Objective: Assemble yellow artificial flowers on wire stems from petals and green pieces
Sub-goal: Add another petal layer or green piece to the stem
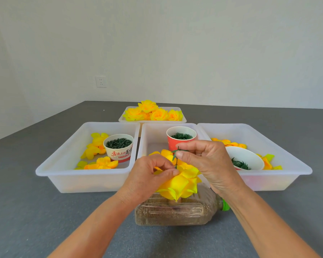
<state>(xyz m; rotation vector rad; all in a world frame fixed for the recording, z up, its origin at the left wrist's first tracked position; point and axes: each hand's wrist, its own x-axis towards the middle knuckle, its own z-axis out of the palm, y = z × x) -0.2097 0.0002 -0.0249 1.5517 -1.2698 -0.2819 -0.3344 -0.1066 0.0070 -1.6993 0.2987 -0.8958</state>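
Both hands' grip on flower [179, 185], grey table [45, 211], perhaps white wall [157, 43]

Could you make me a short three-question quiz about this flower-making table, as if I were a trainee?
1. True or false: the finished flowers lie in the farthest tray.
2. What does the right hand pinch: A a green leafy piece, B a cup?
3. What holds the green rings?

Key: 1 true. 2 A; the left hand holds the yellow flower. 3 the red cup.
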